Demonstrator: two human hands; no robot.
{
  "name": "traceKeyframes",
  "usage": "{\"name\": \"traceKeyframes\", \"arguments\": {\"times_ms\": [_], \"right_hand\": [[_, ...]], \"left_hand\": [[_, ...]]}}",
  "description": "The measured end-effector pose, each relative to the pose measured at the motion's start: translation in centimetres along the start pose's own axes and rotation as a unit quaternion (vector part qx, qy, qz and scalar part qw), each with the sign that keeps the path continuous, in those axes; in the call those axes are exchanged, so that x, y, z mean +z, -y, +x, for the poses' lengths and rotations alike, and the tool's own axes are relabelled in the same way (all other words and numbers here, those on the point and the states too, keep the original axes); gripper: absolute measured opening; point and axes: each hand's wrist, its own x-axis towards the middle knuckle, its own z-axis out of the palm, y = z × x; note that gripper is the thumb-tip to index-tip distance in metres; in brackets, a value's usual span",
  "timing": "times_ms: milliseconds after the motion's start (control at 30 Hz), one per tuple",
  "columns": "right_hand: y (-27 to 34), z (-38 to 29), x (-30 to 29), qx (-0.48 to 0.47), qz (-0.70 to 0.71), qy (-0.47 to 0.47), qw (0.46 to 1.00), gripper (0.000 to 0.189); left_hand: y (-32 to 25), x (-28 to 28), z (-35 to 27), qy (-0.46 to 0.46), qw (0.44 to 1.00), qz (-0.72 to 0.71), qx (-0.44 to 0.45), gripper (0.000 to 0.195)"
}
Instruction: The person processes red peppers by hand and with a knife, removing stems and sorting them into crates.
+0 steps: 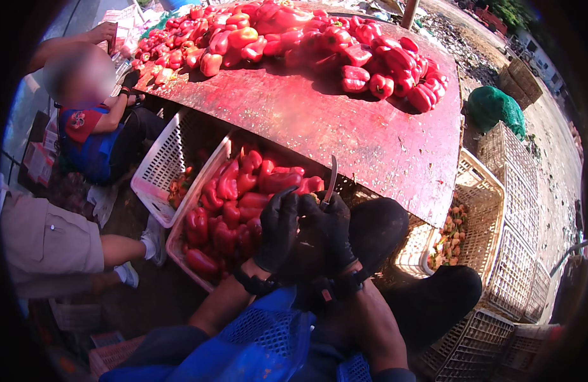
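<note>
My right hand [334,224], in a black glove, grips a small curved-blade knife [331,177] with its blade pointing up. Close beside it is my left hand [278,227], also in a black glove, with its fingers bent above the crate; whether it holds anything is hidden by the dark glove and shadow. Red bell peppers [236,210] fill a plastic crate [177,238] beneath and left of my hands. A heap of red bell peppers [322,38] lies on the far side of the red tabletop [294,114].
A person [91,138] sits at the table's left end; another person's leg [117,250] is nearer. A white crate [153,176] stands beside the pepper crate. At right, a crate [485,215] holds pepper cores [449,234], next to stacked crates [518,219] and a green net sack [497,110].
</note>
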Motion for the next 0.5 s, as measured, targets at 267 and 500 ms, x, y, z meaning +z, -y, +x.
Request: {"name": "traceKeyframes", "arguments": {"times_ms": [267, 500], "right_hand": [[-2.2, 0.9, -0.5, -0.092, -0.125, -0.041, 0.987, 0.02], [-3.3, 1.6, -0.9, -0.142, -0.239, -0.051, 0.959, 0.019]], "left_hand": [[2.2, 0.0, 1.1, -0.013, 0.992, -0.1, -0.079, 0.022], [3.4, -0.9, 1.5, 0.019, 0.989, -0.109, -0.103, 0.023]]}}
